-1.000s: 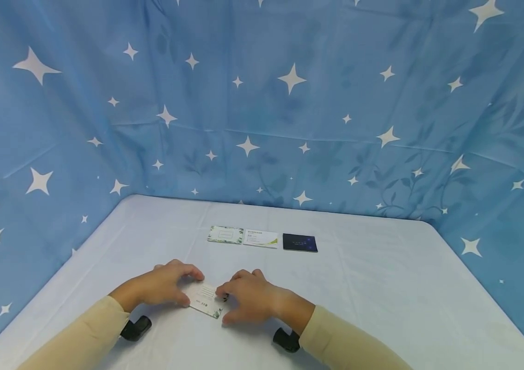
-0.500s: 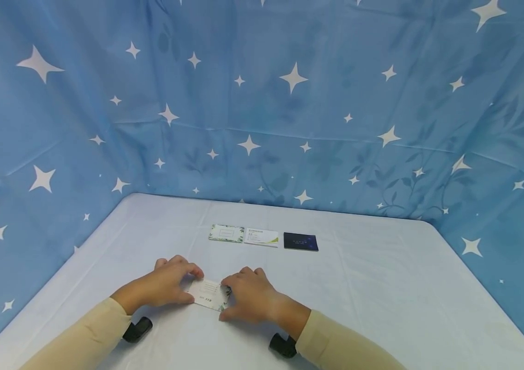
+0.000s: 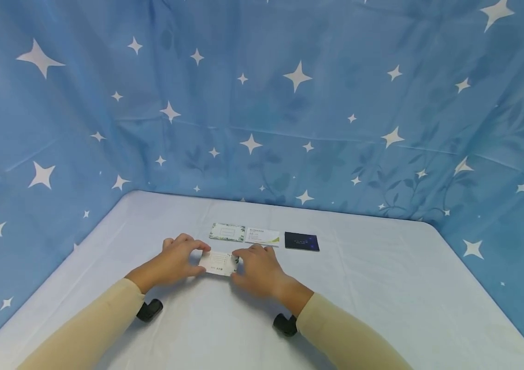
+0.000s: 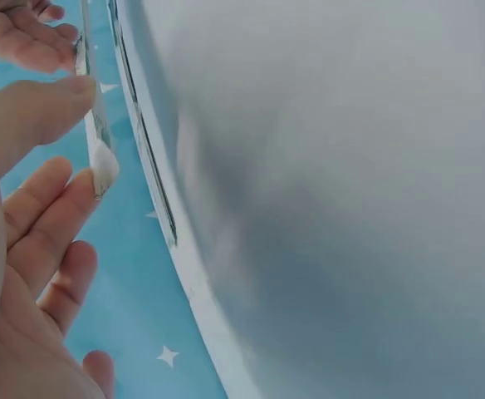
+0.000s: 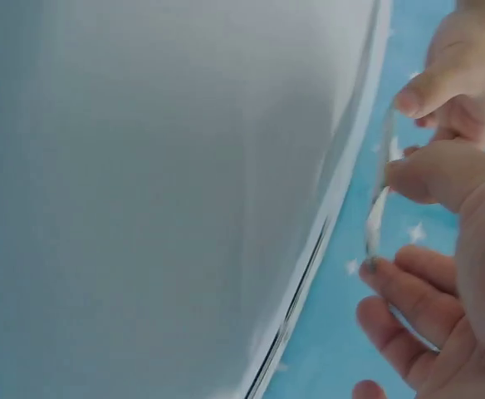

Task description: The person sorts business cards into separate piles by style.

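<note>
In the head view a white business card (image 3: 218,263) with printed text and leaf patterns at its edge is held between both hands. My left hand (image 3: 179,261) pinches its left end with thumb and forefinger. At the opposite end, my right hand (image 3: 259,270) grips it in the same manner. Both wrist views show the card (image 4: 95,125) nearly edge-on and raised off the table, with thumb and fingers on its edges. Just beyond it lies a leaf-bordered card (image 3: 227,232), beside a white card with a yellow-green corner (image 3: 262,237).
A dark blue card (image 3: 301,241) lies at the right end of the row, a small gap from the white one. White cloth covers the table (image 3: 382,288). A blue star-patterned curtain (image 3: 262,103) hangs behind and at the sides.
Both hands have carried the card away from the body, towards the row of cards. It was tilted on the table a second ago and now is held straighter, raised.
</note>
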`<state>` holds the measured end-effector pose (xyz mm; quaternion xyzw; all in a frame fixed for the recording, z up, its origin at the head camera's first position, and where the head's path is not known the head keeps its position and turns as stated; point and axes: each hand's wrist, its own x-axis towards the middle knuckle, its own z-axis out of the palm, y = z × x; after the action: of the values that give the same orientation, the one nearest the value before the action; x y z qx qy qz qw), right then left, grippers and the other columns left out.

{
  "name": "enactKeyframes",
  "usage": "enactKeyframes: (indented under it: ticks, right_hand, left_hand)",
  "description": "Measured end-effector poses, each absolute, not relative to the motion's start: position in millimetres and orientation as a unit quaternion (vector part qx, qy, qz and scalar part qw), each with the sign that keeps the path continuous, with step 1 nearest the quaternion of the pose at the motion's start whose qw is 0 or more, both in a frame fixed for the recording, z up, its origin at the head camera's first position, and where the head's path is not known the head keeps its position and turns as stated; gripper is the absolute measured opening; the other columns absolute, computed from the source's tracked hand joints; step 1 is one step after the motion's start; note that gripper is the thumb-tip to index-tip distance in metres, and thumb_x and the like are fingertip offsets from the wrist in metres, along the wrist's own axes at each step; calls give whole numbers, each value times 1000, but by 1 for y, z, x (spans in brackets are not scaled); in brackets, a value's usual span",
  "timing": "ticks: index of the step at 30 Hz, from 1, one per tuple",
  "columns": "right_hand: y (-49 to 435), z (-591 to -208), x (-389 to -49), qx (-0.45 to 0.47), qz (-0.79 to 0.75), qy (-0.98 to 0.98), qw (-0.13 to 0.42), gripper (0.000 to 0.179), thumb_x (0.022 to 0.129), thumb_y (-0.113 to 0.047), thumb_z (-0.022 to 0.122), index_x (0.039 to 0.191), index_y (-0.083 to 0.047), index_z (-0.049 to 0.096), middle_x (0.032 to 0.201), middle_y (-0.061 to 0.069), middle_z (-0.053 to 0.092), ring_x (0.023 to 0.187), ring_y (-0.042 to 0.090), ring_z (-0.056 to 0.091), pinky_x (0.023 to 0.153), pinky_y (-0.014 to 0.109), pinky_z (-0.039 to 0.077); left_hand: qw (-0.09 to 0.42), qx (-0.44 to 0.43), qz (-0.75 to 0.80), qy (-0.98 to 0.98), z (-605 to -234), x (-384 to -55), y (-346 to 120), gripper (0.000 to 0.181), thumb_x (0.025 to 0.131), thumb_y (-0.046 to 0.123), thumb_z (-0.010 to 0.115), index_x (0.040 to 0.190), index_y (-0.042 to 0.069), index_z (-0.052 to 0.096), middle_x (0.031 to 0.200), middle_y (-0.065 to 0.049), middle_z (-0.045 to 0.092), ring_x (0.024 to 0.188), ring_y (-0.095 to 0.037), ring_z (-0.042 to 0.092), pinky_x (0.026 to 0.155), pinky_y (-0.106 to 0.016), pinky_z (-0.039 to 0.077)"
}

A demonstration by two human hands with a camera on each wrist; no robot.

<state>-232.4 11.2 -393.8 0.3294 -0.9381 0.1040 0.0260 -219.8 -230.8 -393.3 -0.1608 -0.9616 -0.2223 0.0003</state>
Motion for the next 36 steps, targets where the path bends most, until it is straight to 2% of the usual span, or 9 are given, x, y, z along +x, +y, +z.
enactKeyframes:
  ticks: [9, 16, 23, 29, 36]
  right_hand:
    - [6, -392, -277, 302, 112, -947, 2, 48, 97, -38, 63, 138, -14, 60, 132, 2, 63, 125, 27, 51, 100, 50, 36]
    - [-1, -388, -298, 264, 112, -957, -39, 48, 100, -36, 58, 143, -16, 56, 136, 2, 60, 130, 27, 46, 105, 49, 34]
    - [-4, -390, -305, 252, 110, -959, -65, 47, 102, -34, 57, 146, -17, 52, 140, 3, 57, 132, 28, 44, 106, 49, 33]
    - [-6, -395, -305, 232, 117, -964, -63, 42, 103, -28, 56, 144, -17, 55, 137, 1, 60, 131, 27, 45, 106, 48, 33]
    - [-7, -396, -304, 219, 114, -967, -62, 47, 102, -32, 59, 146, -16, 53, 140, 3, 57, 130, 28, 44, 106, 50, 33]
  left_hand:
    - [-5, -141, -189, -972, -390, -258, -224, 41, 92, 26, 75, 130, 14, 64, 123, -7, 61, 121, -29, 44, 89, -50, 25]
    - [-14, -138, -164, -977, -386, -280, -217, 37, 96, 23, 71, 131, 13, 63, 122, -7, 63, 123, -31, 42, 90, -52, 23]
    - [-31, -116, -160, -980, -391, -291, -214, 37, 97, 22, 69, 132, 13, 63, 122, -8, 62, 124, -31, 41, 91, -51, 24]
    - [-43, -104, -178, -978, -396, -291, -214, 38, 97, 22, 69, 134, 12, 62, 125, -8, 60, 125, -31, 41, 92, -50, 24]
    - [-53, -98, -192, -975, -397, -290, -211, 40, 97, 20, 68, 136, 13, 59, 128, -9, 59, 129, -32, 39, 93, -51, 23]
